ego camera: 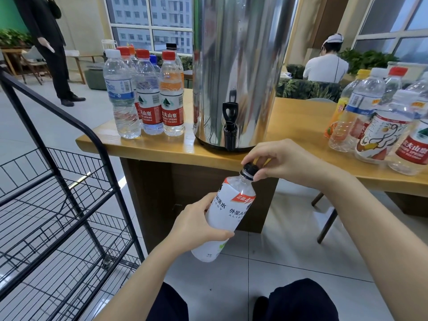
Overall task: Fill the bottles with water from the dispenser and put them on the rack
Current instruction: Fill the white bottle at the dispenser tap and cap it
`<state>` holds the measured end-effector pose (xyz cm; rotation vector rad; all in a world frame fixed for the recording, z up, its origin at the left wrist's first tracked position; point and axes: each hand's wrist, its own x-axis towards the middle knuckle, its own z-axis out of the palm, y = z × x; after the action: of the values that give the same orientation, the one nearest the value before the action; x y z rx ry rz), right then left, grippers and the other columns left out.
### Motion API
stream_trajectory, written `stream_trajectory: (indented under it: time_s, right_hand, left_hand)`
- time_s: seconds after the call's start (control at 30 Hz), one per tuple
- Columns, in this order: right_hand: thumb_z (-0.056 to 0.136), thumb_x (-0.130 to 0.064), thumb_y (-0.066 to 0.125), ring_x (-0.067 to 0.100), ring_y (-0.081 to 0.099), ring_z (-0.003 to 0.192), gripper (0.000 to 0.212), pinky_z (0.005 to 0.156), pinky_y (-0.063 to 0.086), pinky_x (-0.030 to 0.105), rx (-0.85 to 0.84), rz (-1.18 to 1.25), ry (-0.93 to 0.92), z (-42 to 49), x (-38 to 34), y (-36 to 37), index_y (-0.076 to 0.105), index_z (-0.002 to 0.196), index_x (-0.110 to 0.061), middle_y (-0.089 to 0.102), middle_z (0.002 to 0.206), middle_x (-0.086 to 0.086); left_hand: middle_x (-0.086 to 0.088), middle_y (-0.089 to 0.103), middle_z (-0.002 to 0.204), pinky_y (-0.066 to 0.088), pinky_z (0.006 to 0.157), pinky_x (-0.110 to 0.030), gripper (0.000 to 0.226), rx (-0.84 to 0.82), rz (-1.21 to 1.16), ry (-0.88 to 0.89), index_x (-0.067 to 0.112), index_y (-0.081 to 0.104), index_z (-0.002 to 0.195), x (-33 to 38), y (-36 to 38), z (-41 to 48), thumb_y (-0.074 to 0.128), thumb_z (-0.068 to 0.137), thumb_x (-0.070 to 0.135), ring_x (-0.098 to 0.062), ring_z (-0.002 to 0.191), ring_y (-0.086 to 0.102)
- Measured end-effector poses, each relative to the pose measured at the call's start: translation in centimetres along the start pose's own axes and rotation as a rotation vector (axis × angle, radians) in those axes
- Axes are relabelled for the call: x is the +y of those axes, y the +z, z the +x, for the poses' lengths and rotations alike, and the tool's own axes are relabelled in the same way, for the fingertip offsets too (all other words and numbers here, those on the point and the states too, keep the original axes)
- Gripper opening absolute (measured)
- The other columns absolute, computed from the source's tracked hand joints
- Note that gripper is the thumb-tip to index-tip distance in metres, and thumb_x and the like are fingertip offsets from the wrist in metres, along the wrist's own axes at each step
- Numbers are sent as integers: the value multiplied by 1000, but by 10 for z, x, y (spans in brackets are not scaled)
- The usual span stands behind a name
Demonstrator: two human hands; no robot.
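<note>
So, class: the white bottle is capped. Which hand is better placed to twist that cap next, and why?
The right hand: its fingertips already pinch the black cap, while the left hand wraps the white bottle, steadying it.

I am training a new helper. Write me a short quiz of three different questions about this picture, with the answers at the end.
1. True or false: the white bottle is standing on the table.
2. Which hand has its fingers on the black cap? A) left B) right C) neither
3. Fill in: the black tap belongs to the steel ____.

Key
1. False. The left hand holds it tilted in the air, below the table edge.
2. B. The right hand pinches the cap.
3. dispenser.
</note>
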<state>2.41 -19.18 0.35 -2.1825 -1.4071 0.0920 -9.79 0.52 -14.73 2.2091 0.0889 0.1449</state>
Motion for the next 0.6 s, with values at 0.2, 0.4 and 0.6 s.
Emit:
stream_trajectory:
  time_s: [0.2, 0.4, 0.6]
  right_hand:
    - [77, -40, 70, 8, 65, 58, 32, 59, 46, 13, -30, 37, 123, 1, -3, 6, 67, 97, -16, 66, 59, -10]
    - [83, -36, 67, 12, 69, 66, 26, 66, 53, 21, -75, 78, 133, -2, -8, 5, 68, 97, -14, 72, 74, 2]
    - [77, -70, 41, 9, 56, 51, 53, 57, 47, 29, 36, -278, 136, -2, -21, 19, 56, 72, -19, 61, 57, -4]
  left_hand:
    - [26, 62, 112, 57, 85, -35, 76, 37, 67, 4, 50, 42, 126, 0, -2, -3, 80, 61, 55, -1, 99, 61]
    - [23, 62, 110, 57, 81, -32, 76, 71, 158, 12, 51, 38, 127, 2, -4, -9, 80, 64, 57, -3, 96, 61]
    - [24, 62, 108, 57, 80, -32, 76, 66, 151, 31, 53, 37, 126, 8, -2, -13, 79, 63, 57, -1, 94, 61]
